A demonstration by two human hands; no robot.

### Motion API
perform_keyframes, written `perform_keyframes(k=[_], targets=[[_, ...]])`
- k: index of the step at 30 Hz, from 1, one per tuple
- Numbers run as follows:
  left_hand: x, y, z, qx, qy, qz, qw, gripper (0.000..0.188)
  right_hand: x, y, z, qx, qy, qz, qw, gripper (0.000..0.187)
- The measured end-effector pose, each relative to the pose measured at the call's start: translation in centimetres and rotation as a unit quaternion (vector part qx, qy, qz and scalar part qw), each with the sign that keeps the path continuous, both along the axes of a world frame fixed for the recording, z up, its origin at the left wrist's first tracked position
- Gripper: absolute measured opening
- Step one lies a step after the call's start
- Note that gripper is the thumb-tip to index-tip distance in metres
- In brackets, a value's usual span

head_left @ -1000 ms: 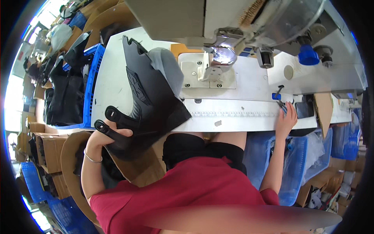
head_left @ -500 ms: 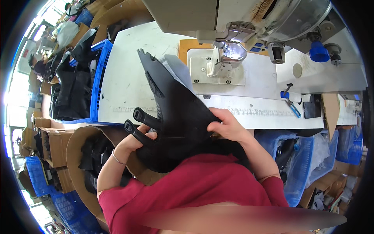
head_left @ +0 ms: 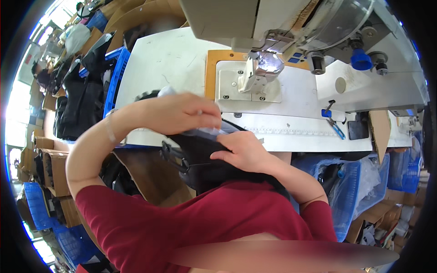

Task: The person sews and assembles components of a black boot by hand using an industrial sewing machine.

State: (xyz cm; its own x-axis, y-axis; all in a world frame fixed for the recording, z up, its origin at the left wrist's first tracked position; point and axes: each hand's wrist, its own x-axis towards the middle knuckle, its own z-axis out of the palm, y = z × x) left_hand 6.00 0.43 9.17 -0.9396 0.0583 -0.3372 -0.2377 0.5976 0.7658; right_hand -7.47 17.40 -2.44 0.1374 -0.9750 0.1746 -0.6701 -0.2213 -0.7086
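A black padded fabric piece (head_left: 214,159) with a pale, thin lining (head_left: 207,133) lies at the table's near edge and against my lap. My right hand (head_left: 246,152) is closed on its right edge, the thumb on the near face and the fingers at the lining. Across its top reaches my left hand (head_left: 193,113), smeared by motion, its fingertips at the lining. Whether it grips anything I cannot make out. Black buckle-like loops (head_left: 175,157) show on the piece's left side. Part of its far end is hidden behind my left forearm.
A sewing machine (head_left: 261,75) with its lamp lit stands beyond my hands on a white table (head_left: 159,59). Blue-handled snippers (head_left: 336,128) and a dark phone-like slab (head_left: 358,130) lie at the right. Blue crates (head_left: 119,75) and cardboard boxes (head_left: 66,170) flank the table.
My left hand has let go of the loops and swung up and across onto the lining. The black piece has tipped down toward me, and my right hand has shifted slightly left.
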Motion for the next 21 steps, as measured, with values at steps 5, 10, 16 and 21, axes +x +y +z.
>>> perform_keyframes(k=[5, 10, 16, 21], targets=[[-2.0, -3.7, -6.7, 0.013, -0.302, -0.159, 0.94, 0.04, 1.0, 0.2, -0.6, -0.088, -0.032, 0.049, 0.994, 0.03], [-3.3, -7.0, -0.5, -0.267, 0.012, 0.111, 0.957, 0.034, -1.8, -0.2, 0.4, 0.051, -0.109, -0.081, 0.989, 0.029], [2.2, 3.1, 1.0, -0.463, 0.273, 0.124, 0.834, 0.043, -5.2, -1.0, 0.0, 0.014, -0.47, -0.142, 0.871, 0.028], [4.8, 9.5, -5.4, -0.625, 0.086, 0.125, 0.766, 0.086, -3.6, -2.8, -1.3, -0.03, -0.584, -0.186, 0.789, 0.023]])
